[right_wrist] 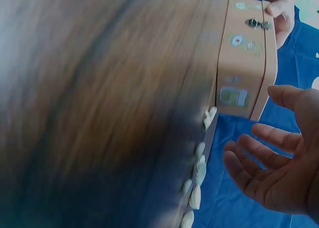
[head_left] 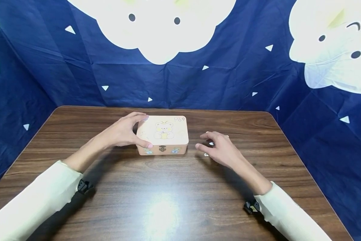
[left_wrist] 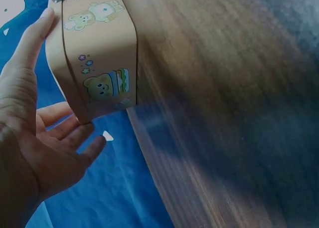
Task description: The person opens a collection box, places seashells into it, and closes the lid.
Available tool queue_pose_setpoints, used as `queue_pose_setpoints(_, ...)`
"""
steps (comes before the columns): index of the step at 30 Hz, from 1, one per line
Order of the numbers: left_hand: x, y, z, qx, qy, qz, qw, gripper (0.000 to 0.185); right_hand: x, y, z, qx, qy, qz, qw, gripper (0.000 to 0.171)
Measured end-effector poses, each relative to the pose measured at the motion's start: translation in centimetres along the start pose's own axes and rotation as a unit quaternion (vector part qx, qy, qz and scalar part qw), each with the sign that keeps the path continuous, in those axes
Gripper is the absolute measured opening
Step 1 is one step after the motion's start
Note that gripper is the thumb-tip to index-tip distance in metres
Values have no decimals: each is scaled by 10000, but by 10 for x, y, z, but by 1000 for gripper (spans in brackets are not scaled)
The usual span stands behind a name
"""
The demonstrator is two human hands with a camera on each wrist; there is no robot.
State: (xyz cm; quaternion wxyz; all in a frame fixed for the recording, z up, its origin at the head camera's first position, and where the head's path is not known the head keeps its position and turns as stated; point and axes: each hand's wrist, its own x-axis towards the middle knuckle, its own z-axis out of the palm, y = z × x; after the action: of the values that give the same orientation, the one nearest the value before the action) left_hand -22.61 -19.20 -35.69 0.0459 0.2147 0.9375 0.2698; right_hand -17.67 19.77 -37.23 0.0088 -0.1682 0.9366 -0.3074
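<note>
The left hand (head_left: 123, 131) spans the left end of the box (head_left: 174, 134), thumb on its front edge and fingers at its back, holding it. The right hand (head_left: 224, 149) hovers just right of the box, fingers spread and loosely bent, gripping nothing. The box sits closed on the table (head_left: 162, 174). Small pale pieces (right_wrist: 200, 170) lie right of the box, partly hidden by the right hand in the head view. Behind the box hangs a blue cloth (head_left: 180, 83).

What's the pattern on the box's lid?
A pale bear with yellow bits, on the cream lid; the head view shows it best.
</note>
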Motion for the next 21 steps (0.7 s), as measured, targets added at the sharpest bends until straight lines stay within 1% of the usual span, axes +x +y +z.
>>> queue_pose_setpoints(6, 0, 5, 2, 1, -24, -103, 9999, 130, -3, -12, 7, 591, -340, 277, 9973, 51)
queue_pose_setpoints(9, 0, 6, 2, 15, -72, -126, 9999, 131, -5, -18, 12, 620, -431, 303, 9967, 45)
queue_pose_setpoints(12, 1, 7, 2, 26, -124, -149, 9998, 132, -4, -25, 19, 733, -558, 250, 9954, 35)
queue_pose_setpoints(16, 0, 6, 2, 21, -127, -165, 9998, 132, -3, -31, 27, 1167, -812, 253, 9895, 26)
queue_pose_setpoints(21, -2, 4, 2, 68, -76, -155, 9998, 130, -4, -35, 38, 1570, -1004, 350, 9819, 29)
